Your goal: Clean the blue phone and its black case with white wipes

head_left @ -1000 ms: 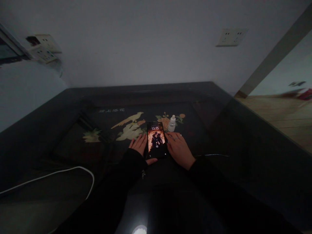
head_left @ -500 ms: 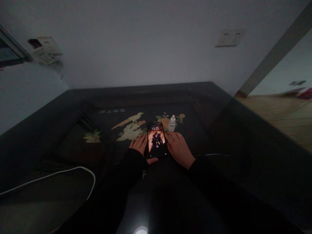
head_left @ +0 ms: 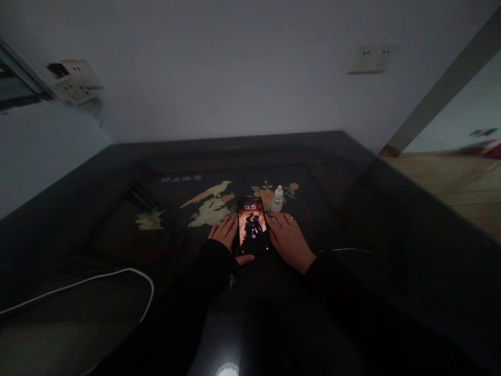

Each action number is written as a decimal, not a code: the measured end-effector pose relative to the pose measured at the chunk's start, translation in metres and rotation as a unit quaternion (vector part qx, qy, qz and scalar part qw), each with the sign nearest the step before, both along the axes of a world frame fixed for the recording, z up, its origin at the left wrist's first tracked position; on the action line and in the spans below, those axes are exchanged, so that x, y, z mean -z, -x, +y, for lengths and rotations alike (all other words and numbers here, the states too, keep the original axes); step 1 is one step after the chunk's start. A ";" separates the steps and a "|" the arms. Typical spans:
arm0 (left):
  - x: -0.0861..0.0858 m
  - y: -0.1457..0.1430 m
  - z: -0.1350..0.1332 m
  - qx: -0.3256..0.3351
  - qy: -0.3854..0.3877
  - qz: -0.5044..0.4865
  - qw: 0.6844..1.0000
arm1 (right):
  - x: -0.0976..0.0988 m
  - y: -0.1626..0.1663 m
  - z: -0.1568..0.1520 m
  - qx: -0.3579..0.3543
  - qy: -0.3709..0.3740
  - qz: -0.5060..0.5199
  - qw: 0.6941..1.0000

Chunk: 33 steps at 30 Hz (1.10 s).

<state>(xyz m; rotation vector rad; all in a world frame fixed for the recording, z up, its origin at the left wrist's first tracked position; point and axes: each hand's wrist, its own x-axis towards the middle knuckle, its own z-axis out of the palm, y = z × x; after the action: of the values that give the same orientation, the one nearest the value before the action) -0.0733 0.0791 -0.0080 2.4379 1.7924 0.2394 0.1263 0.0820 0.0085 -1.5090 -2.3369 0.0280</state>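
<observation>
A smartphone (head_left: 252, 227) lies face up on the dark glossy table, its screen lit and showing 13:15 above a picture of dark figures on orange. Along its left edge rests my left hand (head_left: 225, 234), fingers stretched out and thumb below the phone's lower edge. My right hand (head_left: 289, 240) lies flat along the right edge, fingers extended, with a ring on one finger. Both hands are at the phone's sides, and neither is wrapped around it. Just beyond my right fingertips stands a small clear bottle (head_left: 277, 199) with a white cap.
The dark table (head_left: 235, 162) carries a bird-and-flower design and meets the wall at the back. A white cable (head_left: 133, 270) curves across the left side, and a thin cord (head_left: 350, 249) lies right of my hand. Wall sockets (head_left: 373, 58) are at the upper right, others (head_left: 78, 81) upper left.
The whole view has shifted very slightly. Both hands, the phone and the bottle keep their places relative to one another.
</observation>
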 end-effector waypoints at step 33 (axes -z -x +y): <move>0.002 -0.007 0.004 -0.059 -0.051 -0.121 0.990 | -0.005 0.001 -0.008 -0.048 -0.037 0.053 0.997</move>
<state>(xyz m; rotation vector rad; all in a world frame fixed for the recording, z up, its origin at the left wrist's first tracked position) -0.0666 0.0827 -0.0098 2.2517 1.8572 0.6229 0.1254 0.0742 0.0136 -1.3258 -2.2980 0.0439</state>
